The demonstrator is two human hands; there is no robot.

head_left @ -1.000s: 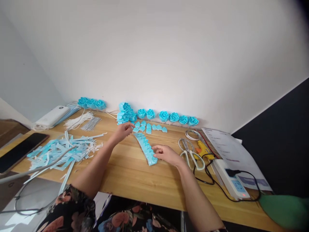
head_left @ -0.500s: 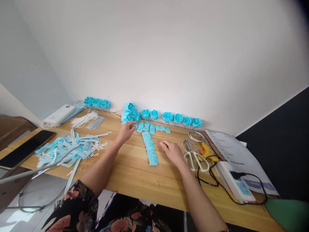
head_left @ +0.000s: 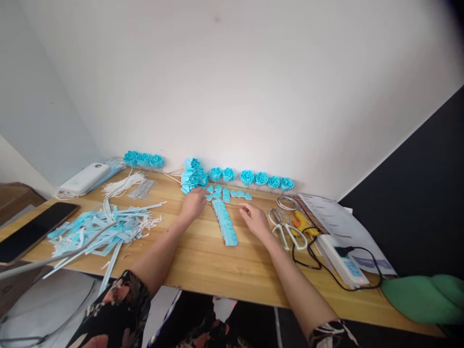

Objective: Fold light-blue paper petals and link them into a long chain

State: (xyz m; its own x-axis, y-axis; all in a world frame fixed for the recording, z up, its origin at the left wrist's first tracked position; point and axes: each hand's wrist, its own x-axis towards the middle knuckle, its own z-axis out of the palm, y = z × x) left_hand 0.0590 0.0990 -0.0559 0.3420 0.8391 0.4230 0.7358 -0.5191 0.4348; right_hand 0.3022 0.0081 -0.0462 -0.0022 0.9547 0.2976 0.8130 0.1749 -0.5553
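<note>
My left hand [head_left: 194, 203] rests on the wooden table [head_left: 203, 261], its fingertips touching the small loose blue folded pieces [head_left: 225, 193] near the wall. A row of overlapping blue folded pieces [head_left: 225, 222] runs toward me between my two hands. My right hand [head_left: 254, 218] lies just right of that row, fingers stretched out and empty. A pile of folded blue petals [head_left: 193, 175] sits just beyond my left hand. Whether the left fingers pinch a piece is not clear.
Blue paper roses [head_left: 266, 180] line the wall, more of them [head_left: 143, 159] at the left. Blue and white scraps [head_left: 97, 229], a phone [head_left: 31, 230] and a power bank [head_left: 82, 178] lie left. Scissors [head_left: 284, 226], a yellow glue gun [head_left: 303, 223], a power strip [head_left: 342, 263] and papers [head_left: 337, 220] lie right.
My right hand has left the near end of the blue row and moved up its right side toward the wall. My left hand stays by the loose pieces. The camera has shifted slightly.
</note>
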